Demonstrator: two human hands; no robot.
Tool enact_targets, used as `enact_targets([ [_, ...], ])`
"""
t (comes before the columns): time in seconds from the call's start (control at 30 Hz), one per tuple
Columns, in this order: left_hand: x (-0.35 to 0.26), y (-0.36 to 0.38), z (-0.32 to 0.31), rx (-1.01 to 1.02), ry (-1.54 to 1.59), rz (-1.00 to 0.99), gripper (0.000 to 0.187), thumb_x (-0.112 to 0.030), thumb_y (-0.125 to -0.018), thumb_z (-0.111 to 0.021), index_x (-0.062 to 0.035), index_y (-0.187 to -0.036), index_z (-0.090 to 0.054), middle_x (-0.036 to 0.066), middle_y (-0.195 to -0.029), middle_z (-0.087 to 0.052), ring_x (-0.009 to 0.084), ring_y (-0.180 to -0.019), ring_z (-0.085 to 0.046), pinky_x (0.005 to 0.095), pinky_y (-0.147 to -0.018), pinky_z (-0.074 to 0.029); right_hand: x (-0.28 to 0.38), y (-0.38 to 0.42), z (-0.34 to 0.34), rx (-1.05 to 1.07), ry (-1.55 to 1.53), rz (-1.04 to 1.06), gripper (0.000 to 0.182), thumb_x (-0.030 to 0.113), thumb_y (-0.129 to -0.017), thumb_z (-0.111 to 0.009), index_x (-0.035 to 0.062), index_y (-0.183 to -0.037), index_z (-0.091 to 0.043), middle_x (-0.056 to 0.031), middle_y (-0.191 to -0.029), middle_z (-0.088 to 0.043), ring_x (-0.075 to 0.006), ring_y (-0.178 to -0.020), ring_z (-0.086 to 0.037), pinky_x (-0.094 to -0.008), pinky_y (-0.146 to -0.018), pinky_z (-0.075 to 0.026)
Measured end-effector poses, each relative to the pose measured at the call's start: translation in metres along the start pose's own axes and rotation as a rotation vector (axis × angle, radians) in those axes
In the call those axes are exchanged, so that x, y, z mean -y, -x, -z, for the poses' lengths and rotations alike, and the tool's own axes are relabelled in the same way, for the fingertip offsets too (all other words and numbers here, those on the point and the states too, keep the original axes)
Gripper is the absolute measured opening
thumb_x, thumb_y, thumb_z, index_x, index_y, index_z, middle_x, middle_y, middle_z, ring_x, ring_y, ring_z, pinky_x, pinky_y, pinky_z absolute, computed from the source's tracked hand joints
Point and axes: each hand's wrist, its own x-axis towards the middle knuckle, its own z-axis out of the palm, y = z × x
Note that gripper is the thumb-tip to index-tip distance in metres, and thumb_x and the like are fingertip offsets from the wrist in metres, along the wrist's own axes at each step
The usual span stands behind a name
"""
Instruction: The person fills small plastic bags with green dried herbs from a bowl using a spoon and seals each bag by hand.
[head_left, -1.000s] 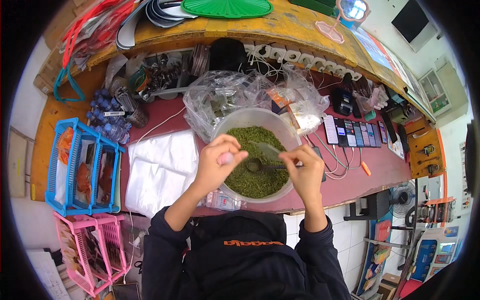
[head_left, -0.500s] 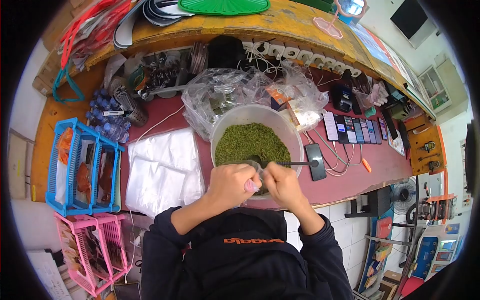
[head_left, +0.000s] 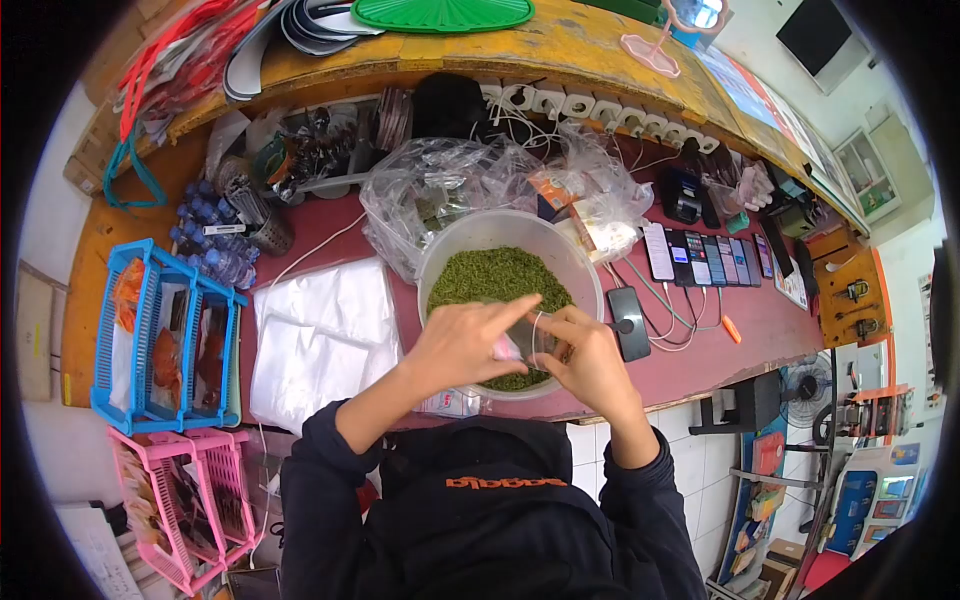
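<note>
Over the near side of a translucent round tub (head_left: pixel 440 240), both hands are at a small clear plastic bag (head_left: pixel 527 335). The tub holds finely chopped green leafy material (head_left: pixel 500 275). My left hand (head_left: pixel 455 340) has its index finger and thumb stretched apart, with its other fingers curled round a pinkish-white part of the plastic. My right hand (head_left: pixel 592 360) pinches the bag's other side, where a thin pale loop shows. Most of a black spoon is hidden by the hands; its round handle end (head_left: pixel 623 327) sticks out past the tub's right rim. What the bag contains cannot be made out.
Stacked clear plastic bags (head_left: pixel 325 330) lie left of the tub, beside a blue basket (head_left: pixel 150 340). Crumpled plastic (head_left: pixel 420 180) is behind it. A dark phone (head_left: pixel 629 335) lies to the right, with several charging phones (head_left: pixel 700 260) further off. A printed packet (head_left: pixel 450 402) sits at the table's front edge.
My closed fists have moved apart, and their fingers have opened out round the bag's plastic. The printed packet under my left hand has come into view.
</note>
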Motion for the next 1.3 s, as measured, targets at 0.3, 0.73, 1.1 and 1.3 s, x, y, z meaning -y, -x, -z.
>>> enact_targets([
  [0.3, 0.027, 0.016, 0.033, -0.166, 0.035, 0.2, 0.052, -0.021, -0.063, -0.085, -0.0084, -0.111, -0.07, 0.005, -0.07, -0.057, 0.0155, -0.061, -0.054, 0.0277, -0.057, -0.043, -0.069, -0.01, -0.022, 0.007, 0.694, 0.139, 0.021, 0.011, -0.076, -0.07, 0.0112, -0.097, -0.072, -0.0071, -0.085, -0.063, -0.025, -0.078, -0.063, -0.0378, -0.065, -0.049],
  [0.73, 0.032, 0.019, 0.046, -0.208, 0.229, 0.306, 0.061, -0.011, -0.06, -0.086, -0.0061, -0.117, -0.067, 0.007, -0.091, -0.062, 0.0162, -0.083, -0.059, 0.028, -0.077, -0.046, -0.041, -0.012, -0.009, 0.205, 0.346, 0.048, 0.015, 0.025, -0.076, -0.073, 0.012, -0.082, -0.076, -0.0057, -0.075, -0.069, -0.0274, -0.069, -0.066, -0.0377, -0.062, -0.052],
  [1.1, 0.038, 0.016, 0.031, -0.12, 0.113, 0.321, 0.058, -0.028, -0.064, -0.084, -0.0084, -0.116, -0.067, 0.007, -0.114, -0.065, 0.0244, -0.102, -0.065, 0.0329, -0.085, -0.051, -0.024, -0.008, 0.03, -0.063, 0.191, -0.074, 0.016, 0.021, -0.075, -0.077, 0.0089, -0.086, -0.075, -0.0062, -0.076, -0.069, -0.0238, -0.063, -0.064, -0.0322, -0.058, -0.049],
  [1.3, 0.035, 0.013, 0.026, -0.166, 0.083, 0.4, 0.061, -0.033, -0.065, -0.084, -0.007, -0.116, -0.066, 0.007, -0.112, -0.066, 0.0253, -0.098, -0.065, 0.0325, -0.083, -0.051, -0.047, -0.009, -0.006, -0.151, 0.576, 0.047, 0.012, 0.021, -0.076, -0.072, 0.012, -0.083, -0.075, -0.0051, -0.071, -0.065, -0.0257, -0.064, -0.065, -0.0367, -0.057, -0.051],
])
